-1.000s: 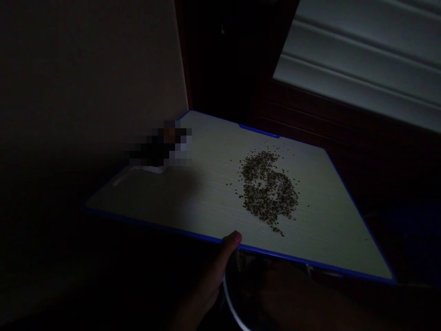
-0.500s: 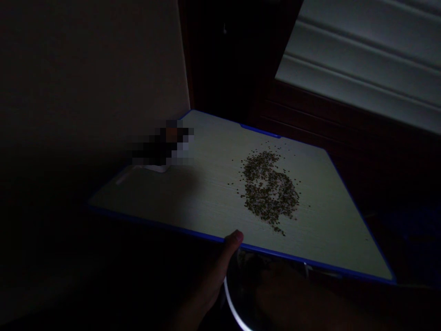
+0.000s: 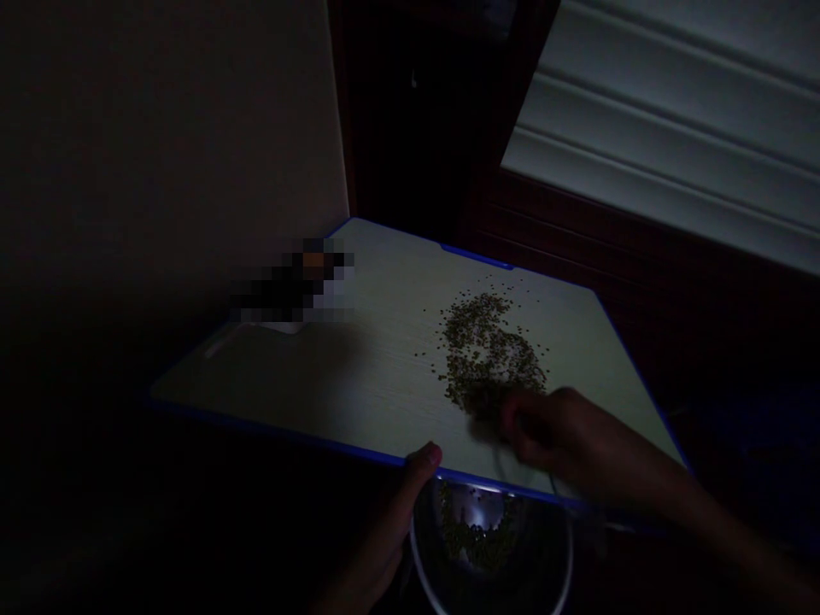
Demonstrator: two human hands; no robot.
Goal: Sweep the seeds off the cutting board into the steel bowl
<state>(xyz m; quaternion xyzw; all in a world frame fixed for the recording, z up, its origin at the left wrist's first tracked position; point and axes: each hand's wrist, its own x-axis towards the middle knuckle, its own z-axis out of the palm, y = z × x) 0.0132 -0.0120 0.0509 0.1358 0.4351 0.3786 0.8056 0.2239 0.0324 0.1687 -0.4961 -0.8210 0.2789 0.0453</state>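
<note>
**Hand over the beans, bowl at the near edge**

Right hand (image 3: 554,436) low over the pale surface (image 3: 359,376), fingers curled loosely at the near edge of the pile of beans (image 3: 490,359); too dark and blurred to tell whether anything is pinched between them. Left hand (image 3: 390,530) just below the near blue edge, thumb tip resting on that edge, fingers wrapped out of sight on the rim of a metal bowl (image 3: 490,547). Bowl held right under the edge, beneath the right hand, with a thin layer of beans in its bottom. Pile spread in a loose patch right of centre on the surface, a few stray beans scattered around it. Farther left, near the far-left corner, a blurred-out object beside something white. Behind, a plain wall on the left, dark wood in the middle, and a ridged white panel (image 3: 666,137) at far right.
</note>
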